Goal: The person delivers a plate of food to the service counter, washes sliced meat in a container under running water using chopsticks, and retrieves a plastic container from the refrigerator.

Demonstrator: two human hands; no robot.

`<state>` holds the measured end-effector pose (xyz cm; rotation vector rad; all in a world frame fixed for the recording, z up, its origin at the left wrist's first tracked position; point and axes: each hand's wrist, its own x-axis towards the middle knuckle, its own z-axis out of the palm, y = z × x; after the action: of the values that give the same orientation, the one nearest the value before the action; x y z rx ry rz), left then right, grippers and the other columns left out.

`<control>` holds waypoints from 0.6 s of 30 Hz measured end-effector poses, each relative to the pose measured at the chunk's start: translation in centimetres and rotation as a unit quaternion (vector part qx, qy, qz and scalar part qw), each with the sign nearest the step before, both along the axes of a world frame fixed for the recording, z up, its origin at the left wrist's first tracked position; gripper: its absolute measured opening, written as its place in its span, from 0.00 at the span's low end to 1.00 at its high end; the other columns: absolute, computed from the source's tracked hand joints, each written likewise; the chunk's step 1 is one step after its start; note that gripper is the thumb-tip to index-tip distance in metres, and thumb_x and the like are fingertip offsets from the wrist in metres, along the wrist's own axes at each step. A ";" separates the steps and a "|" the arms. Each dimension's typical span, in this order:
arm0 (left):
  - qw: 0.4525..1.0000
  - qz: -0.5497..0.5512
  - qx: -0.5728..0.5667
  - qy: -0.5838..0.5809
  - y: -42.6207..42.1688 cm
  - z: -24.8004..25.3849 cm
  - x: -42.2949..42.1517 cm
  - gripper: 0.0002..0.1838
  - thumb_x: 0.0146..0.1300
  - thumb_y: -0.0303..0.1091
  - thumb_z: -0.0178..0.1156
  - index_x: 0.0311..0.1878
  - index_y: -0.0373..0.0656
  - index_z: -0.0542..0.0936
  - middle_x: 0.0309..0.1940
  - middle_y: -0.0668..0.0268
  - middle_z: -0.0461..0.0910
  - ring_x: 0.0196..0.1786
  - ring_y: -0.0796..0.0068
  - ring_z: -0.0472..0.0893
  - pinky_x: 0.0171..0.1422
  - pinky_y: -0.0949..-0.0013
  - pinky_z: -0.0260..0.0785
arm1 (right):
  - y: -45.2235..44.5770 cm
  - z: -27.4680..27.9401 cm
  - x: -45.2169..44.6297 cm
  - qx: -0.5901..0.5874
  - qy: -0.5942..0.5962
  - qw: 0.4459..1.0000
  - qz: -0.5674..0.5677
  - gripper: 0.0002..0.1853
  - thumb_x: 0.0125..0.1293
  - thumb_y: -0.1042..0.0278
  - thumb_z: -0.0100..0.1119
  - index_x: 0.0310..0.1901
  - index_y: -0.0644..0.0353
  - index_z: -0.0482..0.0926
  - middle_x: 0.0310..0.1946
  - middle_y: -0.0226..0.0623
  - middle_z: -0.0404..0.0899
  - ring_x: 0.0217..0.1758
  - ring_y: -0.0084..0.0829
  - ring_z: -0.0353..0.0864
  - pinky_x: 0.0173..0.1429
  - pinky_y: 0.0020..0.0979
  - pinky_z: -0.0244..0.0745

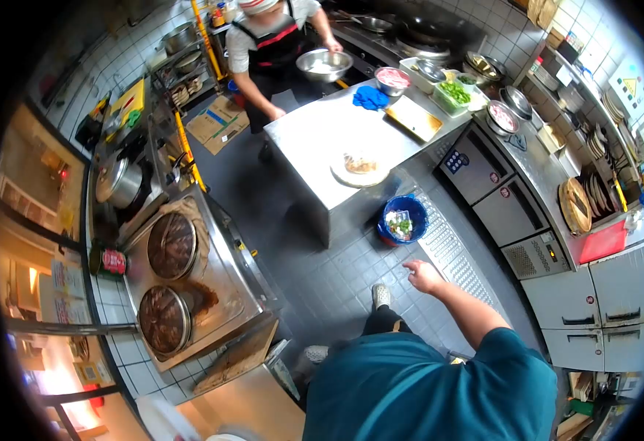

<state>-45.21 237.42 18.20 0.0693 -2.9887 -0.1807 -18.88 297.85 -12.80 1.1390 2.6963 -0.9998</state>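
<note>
My right hand [426, 278] reaches out over the floor at the end of my bare forearm. At least one finger points left, and nothing shows in the hand. Nearest to it is a blue bin [416, 234], lined and part filled with green and white scraps, standing just beyond my fingers. My left hand is out of view. Past the bin, a round plate [344, 176] with food on it lies near the corner of a steel table [303, 140].
A co-worker in a dark apron [267, 55] holds a steel bowl [324, 66] behind the table. Two large pans [166, 320] of dark food sit on the left counter [222, 294]. Fridges [505, 202] line the right. A floor grate [454, 253] runs beside the bin.
</note>
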 end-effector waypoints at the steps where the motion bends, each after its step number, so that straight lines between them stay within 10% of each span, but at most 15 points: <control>1: 0.999 -0.053 0.004 0.004 4.8 -0.4 0.4 0.24 0.70 0.43 0.59 0.60 0.33 0.79 0.56 0.42 0.81 0.61 0.41 0.79 0.69 0.52 0.71 | 1.3 -0.1 0.9 -0.030 0.010 0.999 -0.025 0.24 0.58 0.72 0.56 0.58 0.62 0.83 0.52 0.50 0.85 0.56 0.51 0.84 0.64 0.44 0.79; 3: 0.944 -0.223 0.242 0.025 9.6 -8.8 -2.6 0.17 0.61 0.22 0.59 0.54 0.29 0.79 0.50 0.45 0.82 0.54 0.45 0.80 0.63 0.56 0.73 | 2.8 -1.9 1.6 -0.179 0.078 0.972 -0.130 0.19 0.69 0.63 0.57 0.55 0.67 0.83 0.45 0.49 0.89 0.42 0.37 0.90 0.51 0.37 0.84; 10: 0.644 -0.757 0.094 -0.062 48.4 -13.6 5.3 0.04 0.52 0.26 0.60 0.31 0.43 0.75 0.27 0.62 0.74 0.35 0.59 0.78 0.41 0.58 0.72 | 6.8 9.1 0.3 -0.703 0.336 0.592 -0.206 0.24 0.78 0.56 0.55 0.66 0.64 0.72 0.42 0.37 0.84 0.29 0.26 0.83 0.31 0.25 0.77; 13: 0.552 -0.824 0.104 -0.078 56.9 -16.0 8.7 0.04 0.53 0.28 0.60 0.33 0.44 0.76 0.28 0.65 0.74 0.35 0.63 0.77 0.40 0.61 0.71 | 10.0 9.9 2.3 -0.565 0.274 0.727 -0.276 0.20 0.77 0.62 0.55 0.63 0.66 0.72 0.40 0.39 0.82 0.30 0.27 0.84 0.31 0.26 0.80; 18: 0.454 -0.887 0.066 -0.049 64.6 -17.9 11.1 0.06 0.55 0.32 0.60 0.36 0.44 0.77 0.32 0.66 0.76 0.38 0.67 0.77 0.45 0.65 0.70 | 14.3 7.3 6.8 -0.500 0.266 0.724 -0.394 0.14 0.72 0.72 0.52 0.56 0.70 0.74 0.35 0.42 0.82 0.29 0.29 0.83 0.34 0.28 0.84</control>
<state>-34.14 301.99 0.27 -2.8459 -1.5526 -0.5160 -12.06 312.18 -5.51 1.7918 1.1578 -2.7213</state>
